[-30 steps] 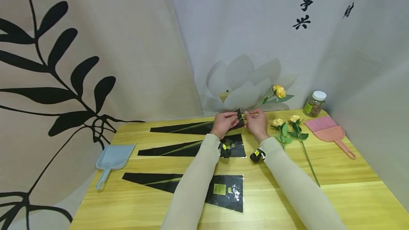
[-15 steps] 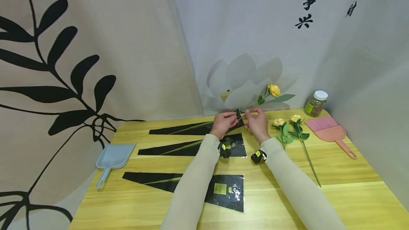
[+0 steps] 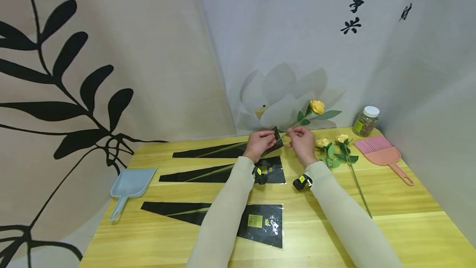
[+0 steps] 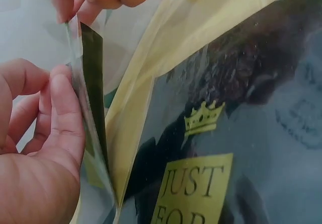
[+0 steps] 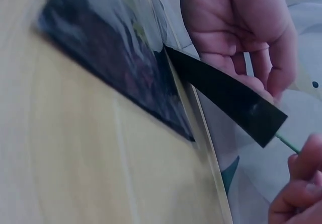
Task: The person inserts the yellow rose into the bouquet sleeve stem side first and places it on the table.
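At the table's back edge, my left hand pinches the mouth of the rearmost black flower sleeve, a tapered wrapper with clear film. Its raised edge stands up between the two hands in the left wrist view. My right hand pinches the green stem of a yellow rose, whose bloom leans up to the right in front of the backdrop. The stem runs down into the sleeve's mouth; its lower end is hidden. Nearer me lie two more black sleeves, the middle one and the front one, partly covered by my left arm.
Two more yellow roses, one and another, lie right of my right hand. Beyond them are a jar with a white lid and a pink-and-orange brush. A light blue dustpan lies at the table's left.
The rose's bloom has shifted slightly left, and more of its leaves show above my right hand. That hand has moved a little right along the stem. My left hand stays at the sleeve's mouth.
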The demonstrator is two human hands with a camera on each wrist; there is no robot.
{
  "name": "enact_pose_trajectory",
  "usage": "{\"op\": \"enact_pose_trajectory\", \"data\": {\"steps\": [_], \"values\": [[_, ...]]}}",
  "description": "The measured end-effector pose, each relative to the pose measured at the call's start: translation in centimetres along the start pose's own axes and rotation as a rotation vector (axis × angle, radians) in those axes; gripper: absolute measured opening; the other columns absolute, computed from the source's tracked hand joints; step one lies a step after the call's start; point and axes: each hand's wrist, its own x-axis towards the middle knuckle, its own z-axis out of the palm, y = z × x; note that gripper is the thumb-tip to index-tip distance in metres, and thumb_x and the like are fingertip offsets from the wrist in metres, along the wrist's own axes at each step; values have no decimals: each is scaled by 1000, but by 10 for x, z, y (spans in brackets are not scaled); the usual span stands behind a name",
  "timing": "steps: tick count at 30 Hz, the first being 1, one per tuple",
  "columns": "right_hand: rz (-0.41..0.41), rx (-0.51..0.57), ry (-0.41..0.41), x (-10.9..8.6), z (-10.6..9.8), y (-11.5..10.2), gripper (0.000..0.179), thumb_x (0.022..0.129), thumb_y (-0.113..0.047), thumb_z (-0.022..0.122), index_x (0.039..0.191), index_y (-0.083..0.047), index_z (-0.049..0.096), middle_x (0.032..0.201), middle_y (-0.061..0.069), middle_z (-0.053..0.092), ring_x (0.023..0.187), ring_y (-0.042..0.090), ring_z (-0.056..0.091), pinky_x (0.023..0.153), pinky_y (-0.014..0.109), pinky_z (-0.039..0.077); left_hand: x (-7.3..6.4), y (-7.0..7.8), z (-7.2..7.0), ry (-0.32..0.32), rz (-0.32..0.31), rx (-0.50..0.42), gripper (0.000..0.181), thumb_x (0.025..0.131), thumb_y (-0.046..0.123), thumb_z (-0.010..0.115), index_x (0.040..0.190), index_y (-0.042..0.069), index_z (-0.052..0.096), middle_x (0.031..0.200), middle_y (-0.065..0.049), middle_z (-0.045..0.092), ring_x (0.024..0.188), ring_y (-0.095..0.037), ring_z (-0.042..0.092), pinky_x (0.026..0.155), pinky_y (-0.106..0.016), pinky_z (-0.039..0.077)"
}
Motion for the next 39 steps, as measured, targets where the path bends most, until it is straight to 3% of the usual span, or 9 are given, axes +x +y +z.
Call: {"op": "enact_pose_trajectory", "data": {"steps": [6, 11, 17, 21, 25, 30, 34, 39], "values": [[22, -1, -35, -3, 6, 0, 22, 103, -24, 70, 105, -3, 65, 102, 19, 77, 49, 7, 59, 47, 25, 51, 0, 0, -1, -2, 11, -3, 24, 102, 8, 71, 124, 2, 78, 119, -21, 76, 102, -28, 77, 89, -29, 65], [38, 4, -83, -6, 8, 0, 19, 103, -16, 68, 108, 2, 64, 93, 12, 77, 46, 8, 57, 44, 28, 50, -1, 3, 2, -5, 39, 2, 25, 102, 8, 70, 125, 2, 77, 115, -21, 78, 92, -22, 77, 87, -29, 65], [49, 22, -104, -7, 11, 2, 17, 102, -14, 69, 106, 2, 65, 80, -3, 75, 44, 9, 56, 41, 27, 47, -1, 7, 5, -7, 60, -4, 25, 102, 6, 69, 125, 0, 77, 112, -21, 78, 93, -24, 77, 94, -37, 65], [52, 15, -110, -7, 13, 2, 18, 101, -15, 70, 106, 2, 65, 80, -7, 74, 43, 9, 55, 40, 25, 46, -1, 9, 7, -5, 58, -28, 25, 102, 5, 70, 125, 0, 77, 116, -21, 78, 85, -11, 75, 89, -29, 65], [59, 18, -123, -8, 13, 1, 23, 103, -16, 68, 117, 2, 60, 83, -6, 75, 42, 8, 54, 38, 24, 43, -1, 10, 8, -3, 68, -21, 25, 101, 5, 70, 125, -1, 77, 116, -22, 78, 81, -7, 73, 85, -24, 65], [51, 25, -173, -6, 8, 3, 35, 111, -25, 55, 134, 1, 50, 94, 8, 81, 43, 10, 59, 39, 29, 45, -1, 10, 6, -9, 70, -3, 26, 102, 5, 69, 126, -2, 76, 119, -25, 76, 81, -7, 73, 86, -26, 65], [27, 4, -146, -3, 1, 5, 41, 113, -35, 52, 128, 3, 57, 104, 16, 79, 47, 11, 61, 43, 28, 48, -2, 10, 4, -30, 59, 11, 26, 102, 7, 69, 127, 0, 76, 120, -23, 76, 83, -8, 73, 87, -27, 65], [14, 64, -79, -1, -3, 5, 29, 109, -28, 60, 119, -1, 61, 97, 11, 77, 48, 12, 61, 43, 23, 46, -5, 11, 4, -56, 47, 18, 25, 101, 6, 71, 124, 1, 78, 113, -20, 79, 82, -10, 75, 82, -26, 66]]}}
